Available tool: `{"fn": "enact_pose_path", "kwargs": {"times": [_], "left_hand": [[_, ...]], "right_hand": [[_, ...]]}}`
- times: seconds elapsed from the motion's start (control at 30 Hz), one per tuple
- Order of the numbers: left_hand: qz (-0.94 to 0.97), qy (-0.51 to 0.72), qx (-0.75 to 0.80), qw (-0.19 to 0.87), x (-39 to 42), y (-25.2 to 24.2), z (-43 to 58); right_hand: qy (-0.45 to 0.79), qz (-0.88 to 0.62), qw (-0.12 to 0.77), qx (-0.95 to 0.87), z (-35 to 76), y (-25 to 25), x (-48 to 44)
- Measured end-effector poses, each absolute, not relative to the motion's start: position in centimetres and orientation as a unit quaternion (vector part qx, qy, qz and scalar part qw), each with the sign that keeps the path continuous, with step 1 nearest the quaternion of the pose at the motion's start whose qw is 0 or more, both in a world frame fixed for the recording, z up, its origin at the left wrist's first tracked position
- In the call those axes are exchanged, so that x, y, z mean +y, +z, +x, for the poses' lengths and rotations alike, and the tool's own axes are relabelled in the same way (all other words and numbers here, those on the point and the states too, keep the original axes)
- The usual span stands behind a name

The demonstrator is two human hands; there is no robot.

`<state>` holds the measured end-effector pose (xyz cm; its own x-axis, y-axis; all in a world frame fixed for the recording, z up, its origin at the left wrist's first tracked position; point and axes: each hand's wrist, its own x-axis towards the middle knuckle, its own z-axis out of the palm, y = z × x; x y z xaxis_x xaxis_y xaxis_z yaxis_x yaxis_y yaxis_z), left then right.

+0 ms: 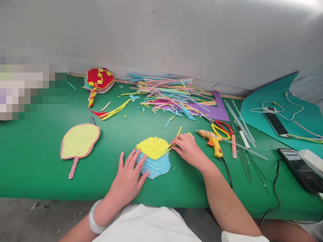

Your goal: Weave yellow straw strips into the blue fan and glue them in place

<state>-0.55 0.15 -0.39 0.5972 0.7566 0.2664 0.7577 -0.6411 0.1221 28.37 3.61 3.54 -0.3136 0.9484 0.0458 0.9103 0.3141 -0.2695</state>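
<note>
While the left hand (130, 178) is lying palm-down, fingers spread apart, on the left edge of a chenille-stem panel (153, 165), the right hand (188, 148) is holding thumb and fingertips pinched together on a yellow stem (179, 130) at the panel's right edge. The panel is resting flat on the smooth green tabletop (37, 174), and its soft-looking stems are running in nested V-shaped rows, yellow filling the rounded far part, light blue the angular near part. Right of the panel, a yellow hot-glue gun (216, 145) and scissors (216, 123) with red and yellow handles are lying; farther right, thin dark wires (244, 158) and translucent rods (238, 120) are stretching out. Left of the panel, a leaf-shaped yellow fan (80, 141) is showing a fuzzy pink border and handle. Behind the panel, a tangled heap of pastel stems (164, 95) is partly covering a purple sheet (222, 107); behind and left of it, a red fan (106, 80) with yellow blossoms is lying.
</note>
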Motion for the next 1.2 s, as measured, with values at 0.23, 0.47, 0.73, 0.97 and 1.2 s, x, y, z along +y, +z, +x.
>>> {"fn": "enact_pose_path", "kwargs": {"times": [0.23,0.47,0.73,0.97,1.2], "left_hand": [[-0.902,-0.152,-0.403,0.010,0.2,0.0,-0.6],[-0.903,-0.153,-0.402,0.017,0.2,0.0,-0.5],[-0.895,-0.170,-0.412,0.023,-0.1,0.5,0.0],[-0.927,-0.130,-0.351,0.031,-0.8,1.2,2.1],[-0.932,-0.111,-0.344,0.017,-0.8,0.4,2.5]], "right_hand": [[0.089,-0.577,0.093,-0.806,28.4,3.7,3.5],[0.084,-0.572,0.097,-0.810,28.4,3.5,3.6],[0.080,-0.573,0.096,-0.810,28.2,3.6,3.5],[0.071,-0.572,0.099,-0.811,28.1,3.7,3.4],[0.067,-0.568,0.101,-0.814,28.4,3.6,3.3]]}}
